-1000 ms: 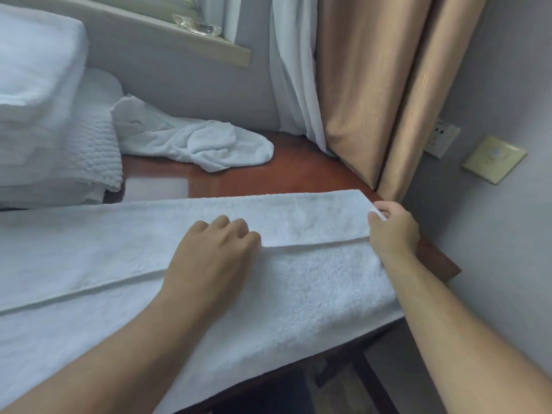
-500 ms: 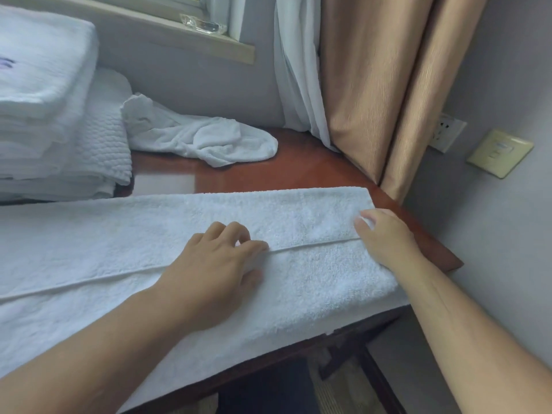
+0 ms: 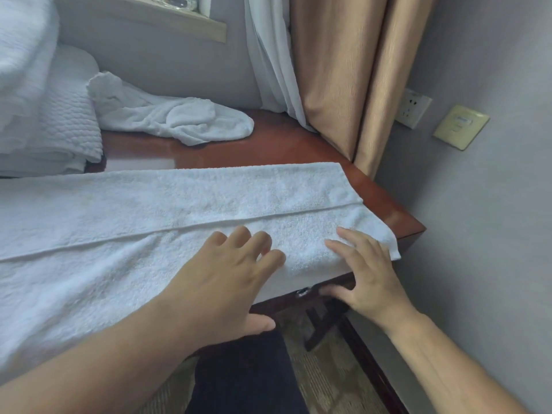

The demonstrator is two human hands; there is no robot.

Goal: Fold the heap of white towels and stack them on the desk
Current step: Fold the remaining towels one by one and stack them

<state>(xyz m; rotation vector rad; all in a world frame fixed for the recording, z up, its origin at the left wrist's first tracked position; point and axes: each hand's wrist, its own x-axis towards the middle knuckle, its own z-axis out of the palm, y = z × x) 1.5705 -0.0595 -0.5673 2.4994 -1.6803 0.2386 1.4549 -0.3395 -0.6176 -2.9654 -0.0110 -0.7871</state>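
Resting on towel (image 3: 179, 210) at desk (image 3: 298, 144) edge — left hand (image 3: 227, 282), right hand (image 3: 370, 276); fingers (image 3: 340, 249) wide, empty.

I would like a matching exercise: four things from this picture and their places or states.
1. long white terry towel
2. crumpled white towel
3. stack of folded white towels
4. beige fabric curtain

A. hanging at the right
B. spread flat along the red-brown wooden desk's near edge
C. far left
D. loose, at the desk's back

Pairs: 1-B, 2-D, 3-C, 4-A
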